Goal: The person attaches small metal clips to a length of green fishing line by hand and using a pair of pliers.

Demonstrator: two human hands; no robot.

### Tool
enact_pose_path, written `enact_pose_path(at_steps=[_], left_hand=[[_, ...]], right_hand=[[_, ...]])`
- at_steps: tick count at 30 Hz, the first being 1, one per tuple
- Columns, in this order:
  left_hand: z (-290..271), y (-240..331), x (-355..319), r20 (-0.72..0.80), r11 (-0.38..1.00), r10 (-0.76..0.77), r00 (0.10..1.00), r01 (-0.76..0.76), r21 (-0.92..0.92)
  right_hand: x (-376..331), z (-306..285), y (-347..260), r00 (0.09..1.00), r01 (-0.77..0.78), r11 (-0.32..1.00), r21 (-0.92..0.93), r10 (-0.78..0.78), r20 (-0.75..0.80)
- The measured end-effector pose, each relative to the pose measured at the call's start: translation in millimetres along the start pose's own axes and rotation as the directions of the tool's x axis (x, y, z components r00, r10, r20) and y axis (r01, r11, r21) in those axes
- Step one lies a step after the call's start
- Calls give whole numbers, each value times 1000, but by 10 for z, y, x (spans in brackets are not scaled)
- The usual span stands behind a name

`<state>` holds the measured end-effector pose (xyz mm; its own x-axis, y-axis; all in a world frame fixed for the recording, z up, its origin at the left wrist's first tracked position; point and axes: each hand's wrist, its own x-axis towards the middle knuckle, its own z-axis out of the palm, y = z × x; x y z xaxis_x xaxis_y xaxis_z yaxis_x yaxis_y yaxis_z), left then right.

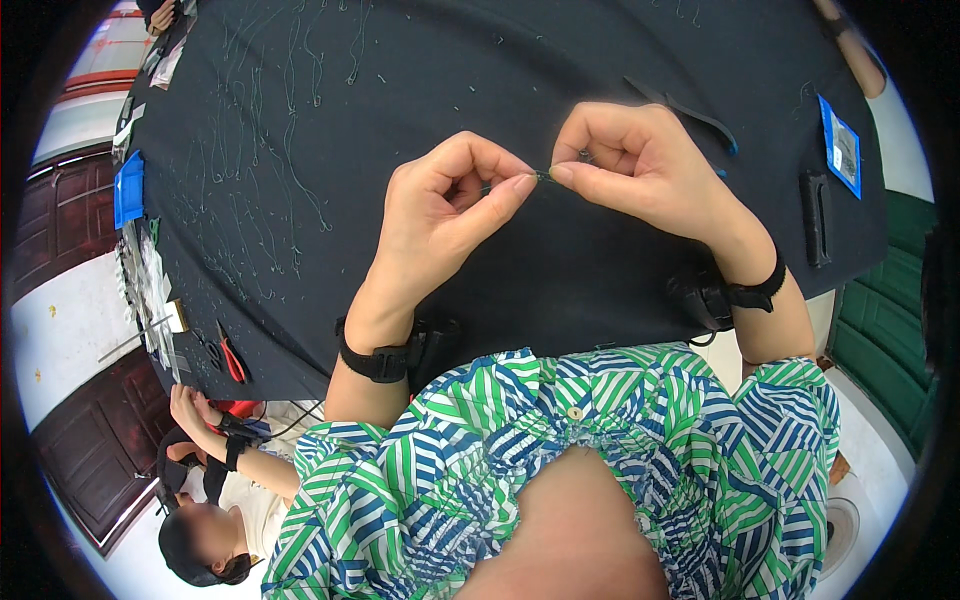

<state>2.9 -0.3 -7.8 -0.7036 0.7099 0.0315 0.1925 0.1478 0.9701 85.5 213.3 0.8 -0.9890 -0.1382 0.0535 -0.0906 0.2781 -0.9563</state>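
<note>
Pinched between both thumbs and forefingers, left hand [440,215] and right hand [640,165] hold a thin green wire [541,176] taut just above the dark table [560,280], more wires [270,160] farther out, blue packet [840,146] at the far right edge.

Dark cloth-covered surface [560,60] fills most of view, edges curving with lens. Pale floor [55,325] visible at left and lower right. Dark brown wooden panelled doors [85,465] at left, second panel [60,205] above. Green panelled door [885,340] at right. Red-and-white band [105,85] upper left. Even, bright daylight; no hard shadows.
</note>
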Motion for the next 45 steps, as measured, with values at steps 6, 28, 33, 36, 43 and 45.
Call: enact_pose_path(at_steps=[6,28,33,36,43,45], left_hand=[[-69,59,-11,107,996,-61,992,54,70],[-32,91,-17,59,993,-108,992,110,-36],[14,38,-10,26,994,-74,997,76,-79],[20,43,-9,45,994,-80,996,83,-65],[-13,103,-24,63,990,-126,990,130,-59],[-15,100,-23,63,990,-127,990,130,-57]], right_hand=[[7,-12,-12,999,38,999,-20,-37,22],[60,66,82,907,281,881,-380,-374,-197],[35,196,26,964,203,921,-334,-247,-96],[42,220,70,955,229,909,-348,-279,-99],[40,212,30,950,226,924,-307,-279,-141],[39,209,29,948,229,924,-307,-284,-147]])
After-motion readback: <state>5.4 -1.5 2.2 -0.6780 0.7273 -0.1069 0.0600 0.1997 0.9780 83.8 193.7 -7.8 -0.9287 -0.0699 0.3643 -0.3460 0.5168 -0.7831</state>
